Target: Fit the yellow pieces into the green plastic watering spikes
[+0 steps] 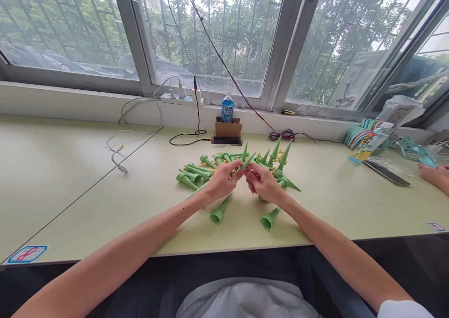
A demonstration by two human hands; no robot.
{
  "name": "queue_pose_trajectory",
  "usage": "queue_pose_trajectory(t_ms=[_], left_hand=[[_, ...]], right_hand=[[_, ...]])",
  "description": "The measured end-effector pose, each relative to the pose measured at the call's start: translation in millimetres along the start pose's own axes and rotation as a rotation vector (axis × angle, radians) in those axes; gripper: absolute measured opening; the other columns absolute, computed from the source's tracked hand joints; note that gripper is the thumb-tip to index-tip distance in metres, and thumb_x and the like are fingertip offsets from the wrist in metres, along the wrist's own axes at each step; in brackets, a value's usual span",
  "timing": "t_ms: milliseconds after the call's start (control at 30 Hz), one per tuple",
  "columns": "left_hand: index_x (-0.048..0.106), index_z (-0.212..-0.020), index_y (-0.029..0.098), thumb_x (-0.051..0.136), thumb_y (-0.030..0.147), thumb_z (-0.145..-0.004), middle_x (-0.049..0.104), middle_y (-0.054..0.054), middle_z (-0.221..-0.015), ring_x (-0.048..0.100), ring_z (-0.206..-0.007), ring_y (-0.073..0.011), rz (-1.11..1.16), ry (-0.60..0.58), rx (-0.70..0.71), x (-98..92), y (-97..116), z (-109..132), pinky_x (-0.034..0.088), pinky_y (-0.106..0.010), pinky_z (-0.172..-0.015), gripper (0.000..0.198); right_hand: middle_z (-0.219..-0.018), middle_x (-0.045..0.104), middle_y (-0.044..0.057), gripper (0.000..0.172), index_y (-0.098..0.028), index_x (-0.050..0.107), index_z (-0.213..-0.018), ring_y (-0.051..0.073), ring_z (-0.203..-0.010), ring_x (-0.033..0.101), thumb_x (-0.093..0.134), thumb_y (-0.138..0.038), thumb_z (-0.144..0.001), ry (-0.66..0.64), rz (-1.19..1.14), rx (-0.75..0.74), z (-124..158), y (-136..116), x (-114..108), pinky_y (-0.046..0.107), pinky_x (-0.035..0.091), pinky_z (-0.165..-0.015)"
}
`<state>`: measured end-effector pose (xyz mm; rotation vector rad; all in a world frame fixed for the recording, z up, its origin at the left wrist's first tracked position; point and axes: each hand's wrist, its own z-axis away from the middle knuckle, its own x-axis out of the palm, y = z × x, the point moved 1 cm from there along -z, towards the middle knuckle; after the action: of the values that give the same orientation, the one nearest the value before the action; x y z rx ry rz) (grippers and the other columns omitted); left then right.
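Both hands meet above a pile of green plastic parts. My left hand pinches a green plastic watering spike, its pointed end slanting up to the right. The fingers of my right hand are curled closed against that spike's side; whatever they grip is hidden. Around the hands lie several similar spikes, some flat and others upright, like the tall spike behind my right hand. Nearer to me, one loose spike and another spike lie with their round threaded mouths facing me. Small yellow pieces are scattered among them.
Behind the pile stands a blue bottle in a cardboard box. Cables and a power strip lie along the window side. To the right are a phone, a drink pouch and another person's hand.
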<state>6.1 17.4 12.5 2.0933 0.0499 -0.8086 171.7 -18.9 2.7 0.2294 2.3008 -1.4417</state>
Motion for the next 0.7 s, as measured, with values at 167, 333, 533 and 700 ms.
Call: queue_pose_trajectory(t_ms=[167, 333, 533, 700], left_hand=[[0.053, -0.079, 0.019, 0.047, 0.04, -0.093, 0.063, -0.001, -0.078, 0.051, -0.054, -0.0099, -0.01, 0.024, -0.081, -0.5, 2.7, -0.4, 0.042, -0.024, -0.053, 0.026], [0.05, -0.078, 0.019, 0.045, 0.041, -0.093, 0.062, 0.0, -0.076, 0.048, -0.049, -0.0089, 0.043, 0.007, -0.106, 0.1, 4.1, 0.2, 0.039, -0.024, -0.049, 0.027], [0.05, -0.084, 0.02, 0.045, 0.039, -0.095, 0.054, 0.003, -0.068, 0.048, -0.052, -0.0093, 0.018, 0.074, -0.047, -4.0, 0.3, -2.3, 0.037, -0.022, -0.049, 0.023], [0.053, -0.085, 0.019, 0.047, 0.042, -0.095, 0.055, 0.002, -0.07, 0.048, -0.054, -0.0092, -0.001, 0.111, -0.031, -5.9, 0.7, -3.4, 0.039, -0.022, -0.051, 0.026]], right_hand=[[-0.057, 0.05, -0.005, 0.018, -0.02, 0.055, -0.09, 0.01, -0.046, 0.045, 0.044, -0.032, -0.098, 0.024, 0.133, -0.056, 0.9, -1.0, 0.8, 0.024, 0.039, -0.052], [-0.056, 0.05, -0.005, 0.02, -0.019, 0.057, -0.093, 0.01, -0.047, 0.045, 0.044, -0.033, -0.098, 0.029, 0.128, -0.048, 1.3, -1.4, -0.1, 0.024, 0.039, -0.053], [-0.055, 0.046, -0.007, 0.024, -0.021, 0.059, -0.111, 0.01, -0.045, 0.044, 0.044, -0.035, -0.098, -0.027, -0.071, 0.019, 1.4, 0.2, -0.2, 0.023, 0.041, -0.049], [-0.057, 0.051, -0.007, 0.025, -0.021, 0.057, -0.116, 0.01, -0.044, 0.045, 0.045, -0.033, -0.097, 0.015, -0.053, 0.022, 1.3, -1.9, 2.5, 0.023, 0.041, -0.048]])
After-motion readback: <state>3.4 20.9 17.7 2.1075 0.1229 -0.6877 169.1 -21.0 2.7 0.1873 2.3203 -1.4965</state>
